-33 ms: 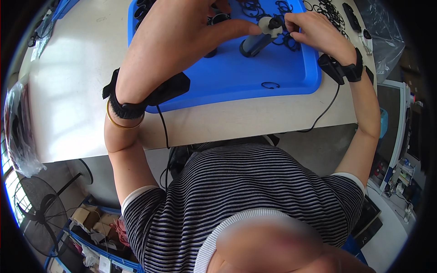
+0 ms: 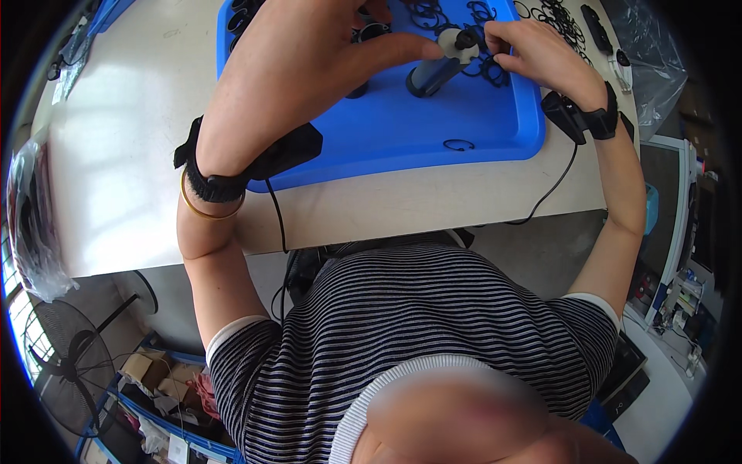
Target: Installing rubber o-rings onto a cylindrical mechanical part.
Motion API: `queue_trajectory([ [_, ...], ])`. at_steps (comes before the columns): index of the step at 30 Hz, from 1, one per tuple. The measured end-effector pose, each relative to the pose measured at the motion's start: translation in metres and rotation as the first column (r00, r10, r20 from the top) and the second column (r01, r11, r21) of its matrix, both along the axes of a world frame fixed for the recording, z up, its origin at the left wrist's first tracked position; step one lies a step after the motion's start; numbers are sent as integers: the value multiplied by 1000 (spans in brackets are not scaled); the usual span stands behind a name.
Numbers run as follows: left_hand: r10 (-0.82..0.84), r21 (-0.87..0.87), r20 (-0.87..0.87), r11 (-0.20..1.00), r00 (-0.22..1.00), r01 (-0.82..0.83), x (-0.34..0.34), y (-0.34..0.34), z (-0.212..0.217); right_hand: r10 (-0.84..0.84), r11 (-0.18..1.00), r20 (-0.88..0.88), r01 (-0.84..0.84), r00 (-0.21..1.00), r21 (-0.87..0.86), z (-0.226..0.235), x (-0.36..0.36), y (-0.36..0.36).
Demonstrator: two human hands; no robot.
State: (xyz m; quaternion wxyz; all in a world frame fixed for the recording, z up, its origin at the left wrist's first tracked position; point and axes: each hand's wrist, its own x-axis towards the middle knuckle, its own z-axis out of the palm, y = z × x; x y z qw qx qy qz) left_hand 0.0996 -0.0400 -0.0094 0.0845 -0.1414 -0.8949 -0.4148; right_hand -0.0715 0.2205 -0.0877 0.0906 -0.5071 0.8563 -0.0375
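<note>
A dark grey cylinder (image 2: 437, 75) with a pale collar and black top stands slightly tilted in the blue tray (image 2: 402, 143). My left hand (image 2: 321, 66) reaches over the tray, its thumb stretched out with the tip against the collar. The other left fingers are mostly hidden or cut off by the upper edge. To the right of the cylinder, my right hand (image 2: 541, 58) is closed in a pinch, and what lies between its fingertips cannot be made out. Black snap rings (image 2: 491, 71) lie between the hand and the cylinder. One more open ring (image 2: 459, 145) rests near the tray's front.
Black cylindrical parts (image 2: 241, 17) fill the tray's far left. Loose black rings (image 2: 563, 23) and a black-handled tool (image 2: 595, 29) lie on the table at far right. Cables trail from both wrist straps over the table edge. A fan (image 2: 69, 359) stands at lower left.
</note>
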Motion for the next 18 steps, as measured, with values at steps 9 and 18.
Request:
queue_trajectory([
  [9, 6, -37, 9, 999, 1000, -6, -1, -1, -3, -41, 999, 303, 46, 952, -11, 20, -6, 9],
  [18, 19, 113, 85, 993, 996, -28, -3, -3, -13, 576, 637, 633, 201, 517, -744, 86, 39, -34],
])
